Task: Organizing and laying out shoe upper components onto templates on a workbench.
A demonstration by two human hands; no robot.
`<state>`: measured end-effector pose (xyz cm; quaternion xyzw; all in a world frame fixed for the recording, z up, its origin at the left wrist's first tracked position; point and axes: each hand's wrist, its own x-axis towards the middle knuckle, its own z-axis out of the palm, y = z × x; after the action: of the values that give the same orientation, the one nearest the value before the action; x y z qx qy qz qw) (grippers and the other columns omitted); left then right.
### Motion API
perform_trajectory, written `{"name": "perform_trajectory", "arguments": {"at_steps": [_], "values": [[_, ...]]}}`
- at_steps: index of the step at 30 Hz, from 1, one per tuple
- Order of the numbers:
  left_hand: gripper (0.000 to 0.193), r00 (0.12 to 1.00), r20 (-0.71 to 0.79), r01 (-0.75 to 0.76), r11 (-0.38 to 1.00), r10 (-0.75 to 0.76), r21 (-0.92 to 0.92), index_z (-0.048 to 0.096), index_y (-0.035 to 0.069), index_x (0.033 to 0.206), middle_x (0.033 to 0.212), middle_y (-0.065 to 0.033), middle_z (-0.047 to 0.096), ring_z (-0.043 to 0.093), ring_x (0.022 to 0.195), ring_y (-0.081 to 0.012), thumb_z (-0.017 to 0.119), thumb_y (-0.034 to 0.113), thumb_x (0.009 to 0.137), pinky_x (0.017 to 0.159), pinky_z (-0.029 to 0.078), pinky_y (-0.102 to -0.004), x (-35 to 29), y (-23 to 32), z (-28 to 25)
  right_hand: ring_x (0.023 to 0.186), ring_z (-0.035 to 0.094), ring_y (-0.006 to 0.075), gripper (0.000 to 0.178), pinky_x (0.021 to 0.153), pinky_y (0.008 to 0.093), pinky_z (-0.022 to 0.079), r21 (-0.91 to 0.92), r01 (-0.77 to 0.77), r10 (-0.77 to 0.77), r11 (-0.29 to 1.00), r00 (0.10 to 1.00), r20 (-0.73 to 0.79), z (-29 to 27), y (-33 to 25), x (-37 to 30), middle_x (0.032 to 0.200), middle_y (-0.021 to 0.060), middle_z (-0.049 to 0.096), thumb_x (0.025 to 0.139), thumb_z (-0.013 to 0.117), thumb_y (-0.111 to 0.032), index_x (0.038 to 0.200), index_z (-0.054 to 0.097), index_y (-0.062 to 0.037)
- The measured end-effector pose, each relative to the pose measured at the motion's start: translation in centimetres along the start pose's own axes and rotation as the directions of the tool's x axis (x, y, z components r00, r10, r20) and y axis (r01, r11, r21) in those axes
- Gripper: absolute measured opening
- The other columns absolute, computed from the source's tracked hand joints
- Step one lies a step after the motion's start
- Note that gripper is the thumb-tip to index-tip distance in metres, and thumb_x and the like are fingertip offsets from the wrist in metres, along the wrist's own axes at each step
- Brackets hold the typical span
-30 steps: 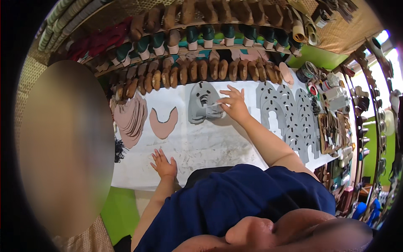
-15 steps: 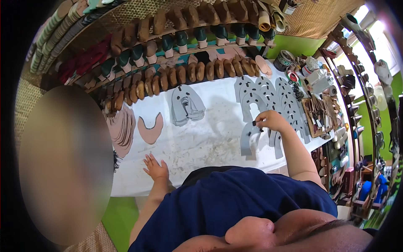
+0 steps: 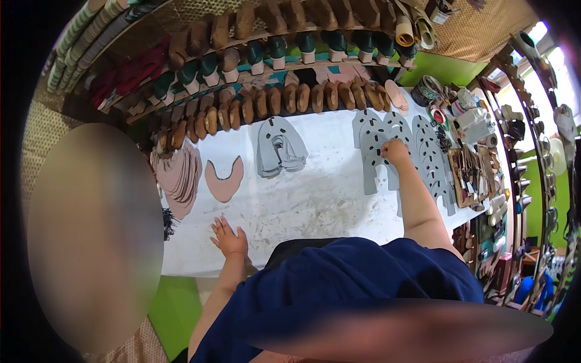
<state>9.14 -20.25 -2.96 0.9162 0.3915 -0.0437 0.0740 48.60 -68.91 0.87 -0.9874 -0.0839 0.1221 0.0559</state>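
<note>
While holding left hand spread over table, frame left of centre, note right hand bunched at grey cutouts, right of centre; cannot tell whether pinching any.

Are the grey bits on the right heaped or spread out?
Spread out: the grey pieces lie in overlapping rows on the white table, many rounded tops showing.

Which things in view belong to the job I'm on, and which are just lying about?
In the job, it seems:
laid-out grey pieces, at your right hand
stacked grey pieces, similarly arched

Probably just lying about:
pink stack
lone pink piece, near your left hand, untouched
wooden shoe lasts
tin
</note>
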Motion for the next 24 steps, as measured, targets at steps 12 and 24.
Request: {"name": "perform_trajectory", "arguments": {"at_steps": [12,24], "values": [[0.079,1.0,0.014,-0.022,1.0,0.022,0.013,0.027,0.012,0.156,0.165,-0.011,0.018,0.014,0.152,-0.0343,0.058,0.037,0.087,0.118,0.009,-0.0618,0.1,-0.2,-0.1,0.15,0.018,0.0354,0.078,0.12,0.053,0.017,-0.068,0.084,-0.102,0.994,0.935,-0.338,8.5,-1.4,-3.7,0.161,0.0175,0.024,0.094,0.055,-0.043,0.155,0.024,-0.0046],[0.079,0.999,0.012,-0.036,0.999,0.035,0.022,0.027,0.012,0.155,0.165,-0.0104,0.017,0.013,0.152,-0.0341,0.058,0.037,0.087,0.118,0.01,-0.0616,0.4,-0.2,0.2,0.152,0.004,0.0376,0.08,0.119,0.062,0.006,-0.163,-0.009,0.004,0.987,1.0,-0.027,5.6,-3.4,-4.4,0.166,0.0123,0.006,0.093,0.047,-0.062,0.159,0.016,-0.0291]]}}
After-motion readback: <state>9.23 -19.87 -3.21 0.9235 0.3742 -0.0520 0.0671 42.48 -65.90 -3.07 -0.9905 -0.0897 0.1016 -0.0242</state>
